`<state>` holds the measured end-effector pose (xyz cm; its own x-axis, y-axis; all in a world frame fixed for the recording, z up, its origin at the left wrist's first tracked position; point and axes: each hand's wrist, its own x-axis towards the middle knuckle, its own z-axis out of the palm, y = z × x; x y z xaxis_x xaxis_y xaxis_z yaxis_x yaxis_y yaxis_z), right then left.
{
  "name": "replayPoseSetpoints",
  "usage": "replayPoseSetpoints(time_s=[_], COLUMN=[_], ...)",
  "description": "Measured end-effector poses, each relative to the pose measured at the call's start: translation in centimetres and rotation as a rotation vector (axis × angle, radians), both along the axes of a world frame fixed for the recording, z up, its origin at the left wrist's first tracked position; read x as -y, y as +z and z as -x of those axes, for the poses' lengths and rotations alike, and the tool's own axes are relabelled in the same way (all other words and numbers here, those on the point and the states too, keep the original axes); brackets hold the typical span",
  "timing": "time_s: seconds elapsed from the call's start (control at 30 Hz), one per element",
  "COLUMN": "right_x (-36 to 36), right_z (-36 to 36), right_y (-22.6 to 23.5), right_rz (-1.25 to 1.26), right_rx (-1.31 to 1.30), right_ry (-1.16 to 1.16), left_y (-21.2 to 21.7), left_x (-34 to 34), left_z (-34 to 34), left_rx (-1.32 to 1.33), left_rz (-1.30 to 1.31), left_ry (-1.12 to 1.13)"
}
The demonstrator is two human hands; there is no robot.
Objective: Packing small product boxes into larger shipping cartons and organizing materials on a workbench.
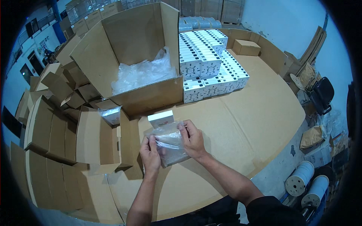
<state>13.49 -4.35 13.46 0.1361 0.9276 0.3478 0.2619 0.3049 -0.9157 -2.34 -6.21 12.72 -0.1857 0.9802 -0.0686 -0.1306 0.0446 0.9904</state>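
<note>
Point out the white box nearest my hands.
The lone white box beyond the held clear plastic bag; the stacked white boxes sit farther off, beside the large open carton.

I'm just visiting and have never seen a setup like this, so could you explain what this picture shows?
There is no machine here: these are a person's bare left hand and right hand. The picture comes from the left of two wide cameras worn on the head, looking down, so straight edges bend near the rim. Both hands hold a clear plastic bag. Just beyond it is a small white box. On the cardboard-covered surface also stand a large open carton with clear plastic inside and, to its right, stacked white boxes.
</note>
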Motion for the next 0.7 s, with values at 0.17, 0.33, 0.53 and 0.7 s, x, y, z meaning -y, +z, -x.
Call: replayPoseSetpoints(time_s=[0.17,0.33,0.53,0.7], right_x=[0.4,-0.6,-1.1,-0.3], right_z=[1.2,0.1,-0.6,0.4], right_y=[-0.4,-1.4,-2.0,-1.8], right_rz=[0.066,0.138,0.205,0.226], right_rx=[0.002,-0.208,-0.309,-0.492], right_ry=[-0.070,-0.036,0.135,0.093], left_y=[-1.3,-0.6,-0.5,-0.4], left_x=[-0.3,-0.1,-0.1,0.1], left_z=[0.7,1.3,1.3,1.7], left_rx=[-0.268,-0.306,-0.312,-0.320], left_rz=[-0.237,-0.266,-0.250,-0.274], left_ry=[0.203,0.130,0.082,0.147])
